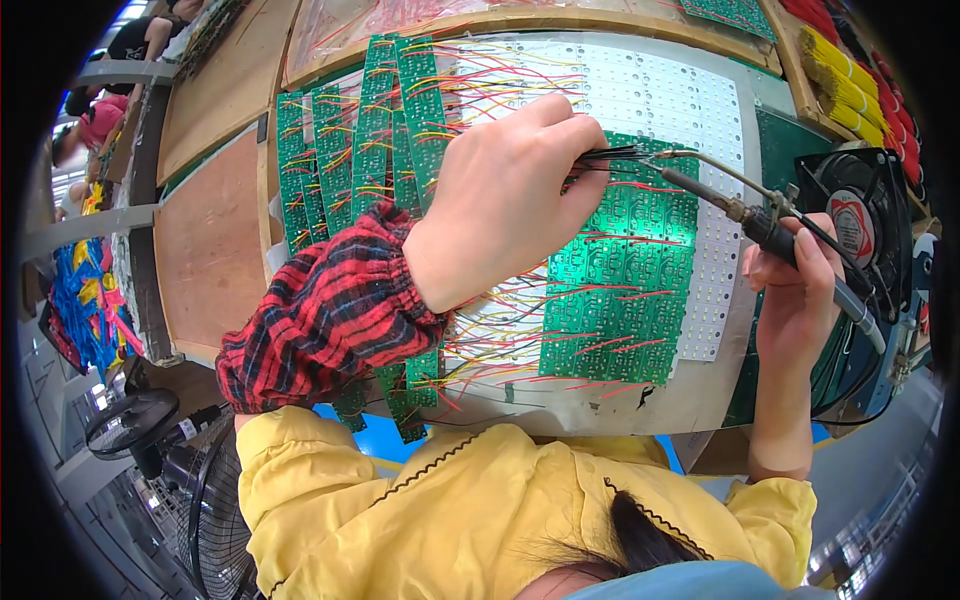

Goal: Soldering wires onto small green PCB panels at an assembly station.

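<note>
Yellow sleeve [420,500] below cluttered workbench [215,240].

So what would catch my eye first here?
Probably the left hand in a red plaid sleeve, pinching thin wires at the picture's centre over a green circuit board panel. To its right, the right hand holds a black-handled soldering iron, tip at those wires.

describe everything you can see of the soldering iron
The soldering iron is a slim tool with a thin metal tip, a metal shaft and a dark handle with a cable trailing from its rear. The right hand grips the handle, holding it slanted, tip up and to the left. The tip sits over the green circuit board, right by the wires pinched in the left hand.
</note>
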Available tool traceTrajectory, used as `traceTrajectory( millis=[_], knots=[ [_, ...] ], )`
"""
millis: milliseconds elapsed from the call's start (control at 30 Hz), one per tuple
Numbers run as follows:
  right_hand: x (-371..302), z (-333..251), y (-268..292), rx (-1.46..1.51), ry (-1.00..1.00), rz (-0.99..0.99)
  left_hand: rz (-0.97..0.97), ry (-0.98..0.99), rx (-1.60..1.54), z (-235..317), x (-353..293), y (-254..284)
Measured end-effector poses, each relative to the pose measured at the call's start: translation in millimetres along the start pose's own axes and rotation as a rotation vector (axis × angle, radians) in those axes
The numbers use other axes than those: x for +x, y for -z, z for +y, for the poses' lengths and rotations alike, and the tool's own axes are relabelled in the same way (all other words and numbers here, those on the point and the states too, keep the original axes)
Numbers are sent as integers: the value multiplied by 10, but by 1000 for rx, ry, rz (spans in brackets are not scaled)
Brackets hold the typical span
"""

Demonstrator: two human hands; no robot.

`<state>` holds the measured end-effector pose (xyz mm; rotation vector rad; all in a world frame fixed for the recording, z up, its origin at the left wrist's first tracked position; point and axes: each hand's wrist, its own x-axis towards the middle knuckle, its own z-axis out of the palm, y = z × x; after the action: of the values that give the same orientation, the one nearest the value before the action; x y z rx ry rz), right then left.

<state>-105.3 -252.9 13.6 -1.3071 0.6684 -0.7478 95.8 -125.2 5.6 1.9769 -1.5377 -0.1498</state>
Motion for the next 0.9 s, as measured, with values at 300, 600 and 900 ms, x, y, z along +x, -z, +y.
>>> traceTrajectory(
  millis=[300, 600, 900],
  knots=[
    [3, 96, -41, -42, -8, 26, -37, 32, -27, -9, 4, 29],
    [6, 105, -80, -77, -31, -2, -32, 27, -32, -18, 7, -6],
    [1, 119, -92, -94, -31, -35, -27, 22, -18, -27, 2, -14]
  ],
)
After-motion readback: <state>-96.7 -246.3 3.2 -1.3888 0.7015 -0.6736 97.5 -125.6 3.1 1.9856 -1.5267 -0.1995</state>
